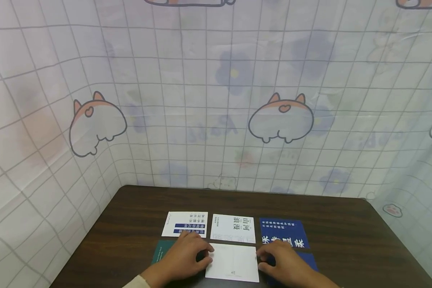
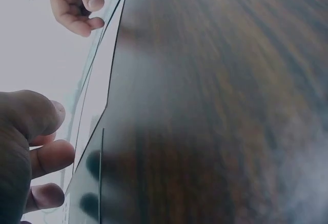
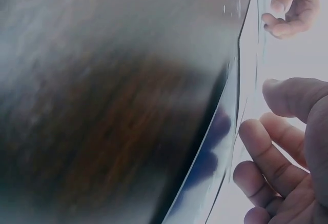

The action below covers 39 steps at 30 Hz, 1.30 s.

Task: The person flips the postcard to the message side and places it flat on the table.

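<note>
A white card (image 1: 232, 262) lies flat in the middle of the front row on the dark table. My left hand (image 1: 189, 254) is at its left edge, over a green card (image 1: 162, 250), with thumb and fingers loosely bent. On the opposite edge is my right hand (image 1: 286, 262), over a blue card (image 1: 309, 260) that it partly hides. In the wrist views, the fingers of the left hand (image 2: 36, 147) and the right hand (image 3: 287, 157) are spread apart, with nothing between them. Whether any fingertip touches the white card, I cannot tell.
Behind lie a white card with blue bands (image 1: 173, 224), a white card with large characters (image 1: 232, 229) and a blue card with white characters (image 1: 282, 230). The dark wood-grain table (image 1: 353, 240) meets a gridded cloth (image 1: 201, 160) at the back and sides.
</note>
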Each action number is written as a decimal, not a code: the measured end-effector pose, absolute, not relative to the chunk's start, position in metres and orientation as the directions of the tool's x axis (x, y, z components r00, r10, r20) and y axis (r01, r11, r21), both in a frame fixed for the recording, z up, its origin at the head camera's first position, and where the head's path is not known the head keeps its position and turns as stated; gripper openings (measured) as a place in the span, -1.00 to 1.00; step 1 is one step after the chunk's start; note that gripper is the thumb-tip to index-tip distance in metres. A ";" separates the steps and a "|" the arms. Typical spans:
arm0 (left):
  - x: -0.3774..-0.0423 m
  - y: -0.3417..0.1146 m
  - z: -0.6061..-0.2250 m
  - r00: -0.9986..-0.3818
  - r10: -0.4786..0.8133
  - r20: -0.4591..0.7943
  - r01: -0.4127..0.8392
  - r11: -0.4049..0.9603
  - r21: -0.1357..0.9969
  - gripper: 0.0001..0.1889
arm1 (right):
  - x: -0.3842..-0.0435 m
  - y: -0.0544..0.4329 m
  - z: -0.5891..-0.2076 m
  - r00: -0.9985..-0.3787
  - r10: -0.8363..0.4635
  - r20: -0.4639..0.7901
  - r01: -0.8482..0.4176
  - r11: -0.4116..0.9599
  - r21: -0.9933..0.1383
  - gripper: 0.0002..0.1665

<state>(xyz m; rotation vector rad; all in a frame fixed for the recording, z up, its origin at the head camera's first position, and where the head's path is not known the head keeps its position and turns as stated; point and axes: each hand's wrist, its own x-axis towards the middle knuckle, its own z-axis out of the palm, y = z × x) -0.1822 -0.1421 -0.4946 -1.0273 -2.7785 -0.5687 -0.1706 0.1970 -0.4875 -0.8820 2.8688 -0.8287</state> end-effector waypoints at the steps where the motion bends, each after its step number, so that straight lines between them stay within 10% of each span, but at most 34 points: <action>1: -0.182 -0.141 -0.494 -0.763 0.602 0.236 0.646 0.699 0.307 -0.82 | -0.171 0.198 -0.487 -0.839 -0.527 0.134 -0.518 0.699 -0.494 -0.75; 39: -0.182 -0.094 -0.484 -0.723 0.665 0.188 0.688 0.667 0.287 -0.65 | -0.168 0.240 -0.488 -0.858 -0.501 0.116 -0.494 0.739 -0.458 -0.57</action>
